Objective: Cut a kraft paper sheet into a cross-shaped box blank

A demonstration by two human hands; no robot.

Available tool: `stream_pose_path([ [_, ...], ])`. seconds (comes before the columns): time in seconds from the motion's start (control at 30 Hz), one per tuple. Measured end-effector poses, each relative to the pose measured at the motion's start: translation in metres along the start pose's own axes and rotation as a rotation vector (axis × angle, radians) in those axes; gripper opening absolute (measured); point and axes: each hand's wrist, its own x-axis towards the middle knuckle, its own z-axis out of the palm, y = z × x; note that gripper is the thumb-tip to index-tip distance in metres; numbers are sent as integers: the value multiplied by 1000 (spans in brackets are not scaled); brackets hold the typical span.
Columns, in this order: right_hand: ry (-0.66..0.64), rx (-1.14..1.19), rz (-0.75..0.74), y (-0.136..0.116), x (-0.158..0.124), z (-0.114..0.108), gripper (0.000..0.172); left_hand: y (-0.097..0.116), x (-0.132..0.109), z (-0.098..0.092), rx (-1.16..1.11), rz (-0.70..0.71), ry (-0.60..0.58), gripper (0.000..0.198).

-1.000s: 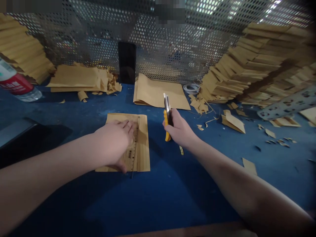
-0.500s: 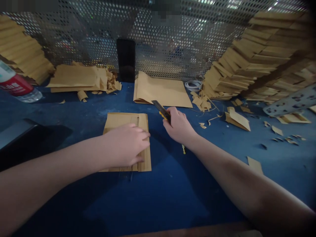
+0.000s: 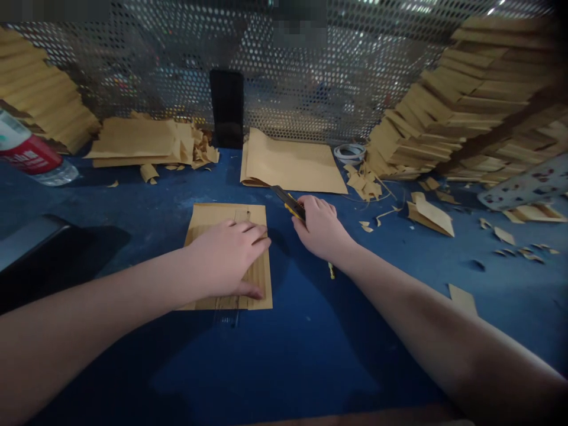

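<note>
A brown paper envelope (image 3: 208, 218) lies flat on the blue table (image 3: 284, 343) in front of me. My left hand (image 3: 228, 257) presses down on it with fingers spread flat, covering most of a clear ruler (image 3: 226, 316) whose near end pokes out below the envelope. My right hand (image 3: 322, 228) is closed round a yellow and black utility knife (image 3: 287, 202), just right of the envelope's top corner. The blade end points up and left, close to the table.
Tall fanned stacks of brown envelopes (image 3: 470, 100) stand at the right and far left (image 3: 39, 89). Loose sheets (image 3: 290, 165), paper scraps (image 3: 364, 186), a tape roll (image 3: 350, 152), a black phone (image 3: 226, 109) against the perforated metal wall, a bottle (image 3: 31, 155) and a dark tray (image 3: 39, 248) surround the work area.
My left hand slid right across the envelope, covering the ruler. My right hand tipped the knife from upright down to a low slant toward the envelope's top right corner.
</note>
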Motion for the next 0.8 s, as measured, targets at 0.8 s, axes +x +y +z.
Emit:
stream_pose_path([
  [0.8, 84, -102, -129, 0, -4, 3, 38, -34, 9, 12, -161, -24, 65, 71],
])
